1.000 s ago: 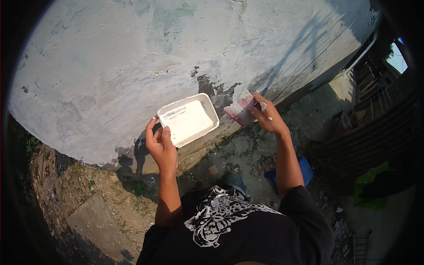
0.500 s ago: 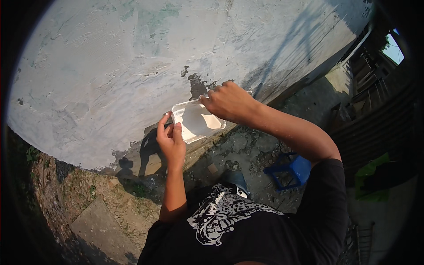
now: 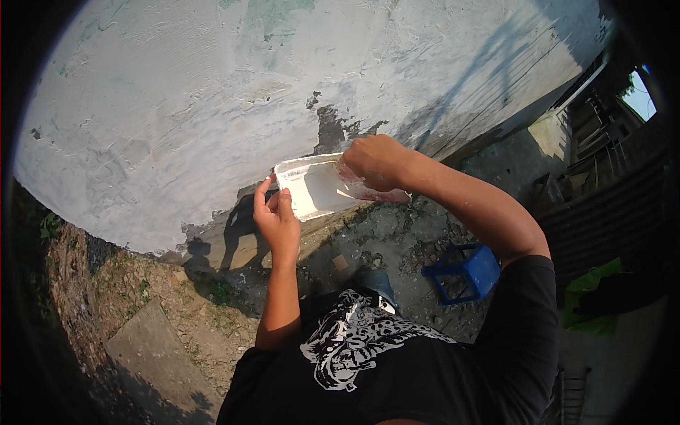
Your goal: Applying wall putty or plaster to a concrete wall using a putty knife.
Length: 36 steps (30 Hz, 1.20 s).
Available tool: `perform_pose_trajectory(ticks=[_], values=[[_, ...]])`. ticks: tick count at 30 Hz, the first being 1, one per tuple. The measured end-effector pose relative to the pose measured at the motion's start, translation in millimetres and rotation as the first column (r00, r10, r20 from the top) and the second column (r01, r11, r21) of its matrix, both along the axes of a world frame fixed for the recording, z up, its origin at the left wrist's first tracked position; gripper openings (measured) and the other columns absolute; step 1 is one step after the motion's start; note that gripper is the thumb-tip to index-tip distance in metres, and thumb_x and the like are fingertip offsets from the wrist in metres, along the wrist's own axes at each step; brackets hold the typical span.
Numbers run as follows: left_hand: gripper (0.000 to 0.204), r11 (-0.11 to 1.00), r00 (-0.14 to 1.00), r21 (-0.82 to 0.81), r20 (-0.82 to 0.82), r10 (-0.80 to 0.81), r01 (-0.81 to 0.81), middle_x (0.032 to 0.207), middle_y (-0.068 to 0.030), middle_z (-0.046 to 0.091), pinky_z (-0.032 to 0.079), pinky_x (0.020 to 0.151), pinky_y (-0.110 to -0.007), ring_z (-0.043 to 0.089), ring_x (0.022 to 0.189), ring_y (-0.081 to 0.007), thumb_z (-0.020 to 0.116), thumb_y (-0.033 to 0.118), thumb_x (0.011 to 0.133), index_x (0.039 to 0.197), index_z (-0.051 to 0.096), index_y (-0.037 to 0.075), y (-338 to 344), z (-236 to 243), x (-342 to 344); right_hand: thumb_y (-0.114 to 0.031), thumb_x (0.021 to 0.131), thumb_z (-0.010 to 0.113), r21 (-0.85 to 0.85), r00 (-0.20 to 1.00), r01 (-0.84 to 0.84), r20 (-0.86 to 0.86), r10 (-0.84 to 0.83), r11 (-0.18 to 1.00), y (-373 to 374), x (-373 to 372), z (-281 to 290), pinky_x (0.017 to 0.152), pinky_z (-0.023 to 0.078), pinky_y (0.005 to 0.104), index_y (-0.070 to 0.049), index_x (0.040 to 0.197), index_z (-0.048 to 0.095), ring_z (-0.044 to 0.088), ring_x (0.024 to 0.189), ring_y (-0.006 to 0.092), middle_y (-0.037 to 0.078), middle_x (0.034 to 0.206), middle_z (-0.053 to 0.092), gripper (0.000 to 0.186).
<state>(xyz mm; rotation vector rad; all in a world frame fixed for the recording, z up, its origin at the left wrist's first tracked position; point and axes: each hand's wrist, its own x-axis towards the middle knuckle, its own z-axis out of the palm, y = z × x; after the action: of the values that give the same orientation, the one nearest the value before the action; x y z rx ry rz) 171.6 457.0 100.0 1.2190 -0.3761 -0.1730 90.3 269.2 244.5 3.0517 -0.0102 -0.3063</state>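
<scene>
A long white plastic tray (image 3: 322,209) is held up in front of the wall, smeared inside with white paste. My left hand (image 3: 278,221) grips its left end, thumb on the near side and fingers around the far corner. Over the tray's right part is my right hand (image 3: 379,163), closed with its knuckles up. What it holds is hidden beneath the fingers. A reddish edge (image 3: 386,195) shows just below that hand; I cannot tell whether it belongs to the tray or to a tool.
The wall (image 3: 177,134) is coated whitish-grey, with a dark bare patch (image 3: 329,127) just beyond the tray. A blue plastic stool (image 3: 471,273) stands to my right on rough ground. At the lower left lies a flat slab (image 3: 159,354). Green material (image 3: 595,297) is at the far right.
My right hand has moved slightly right and down over the tray. The tray has tilted, showing more of its length and the reddish edge. My left hand keeps its grip.
</scene>
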Motion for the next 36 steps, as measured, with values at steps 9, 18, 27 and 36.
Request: perform_pose_trajectory(ticks=[9, 18, 27, 36], values=[[0.034, 1.000, 1.000, 0.022, 0.000, 0.003, -0.003, 0.096, -0.0114, 0.070, 0.046, 0.074, -0.023, 0.061, 0.086, -0.0086, 0.053, 0.002, 0.097, 0.130, 0.049, -0.004, 4, -2, -1, -0.008, 0.072, 0.065, 0.230, 0.990, 0.143, -0.031, -0.140, 0.963, -16, 4, -19, 0.080, 0.055, 0.0460, 0.002, 0.087, 0.071, 0.068, 0.093, 0.0421, 0.026, 0.090, 0.070, 0.019], [0.034, 1.000, 0.999, -0.010, 0.043, 0.016, -0.016, 0.090, -0.0105, 0.070, 0.046, 0.071, -0.024, 0.061, 0.081, -0.0093, 0.056, 0.002, 0.096, 0.129, 0.048, -0.004, -2, -7, -7, 0.000, 0.082, 0.069, 0.629, 0.967, 0.253, -0.145, -0.208, 0.735, -24, 7, -22, 0.073, 0.051, 0.0342, 0.000, 0.119, 0.066, 0.067, 0.083, 0.0172, 0.015, 0.091, 0.073, 0.037], [0.033, 1.000, 0.998, 0.026, -0.059, -0.008, 0.009, 0.104, -0.0151, 0.070, 0.049, 0.081, -0.027, 0.064, 0.092, -0.0130, 0.053, 0.000, 0.097, 0.130, 0.049, -0.002, 4, -8, 0, 0.002, 0.093, 0.061, 0.898, 0.846, 0.232, -0.376, -0.378, -0.374, -57, -66, -116, 0.083, 0.057, 0.0297, 0.000, 0.130, 0.054, 0.068, 0.098, 0.0146, 0.010, 0.113, 0.069, 0.038], [0.036, 0.997, 0.979, 0.018, -0.191, -0.075, 0.080, 0.114, -0.0152, 0.065, 0.049, 0.087, -0.030, 0.064, 0.101, -0.0165, 0.050, 0.005, 0.099, 0.134, 0.047, -0.003, -17, -29, 7, 0.001, 0.093, 0.060, 0.644, 0.816, -0.101, -0.383, -0.434, -0.758, -51, -116, -191, 0.094, 0.054, 0.0321, 0.001, 0.132, 0.052, 0.064, 0.111, 0.0171, 0.010, 0.122, 0.065, 0.040]])
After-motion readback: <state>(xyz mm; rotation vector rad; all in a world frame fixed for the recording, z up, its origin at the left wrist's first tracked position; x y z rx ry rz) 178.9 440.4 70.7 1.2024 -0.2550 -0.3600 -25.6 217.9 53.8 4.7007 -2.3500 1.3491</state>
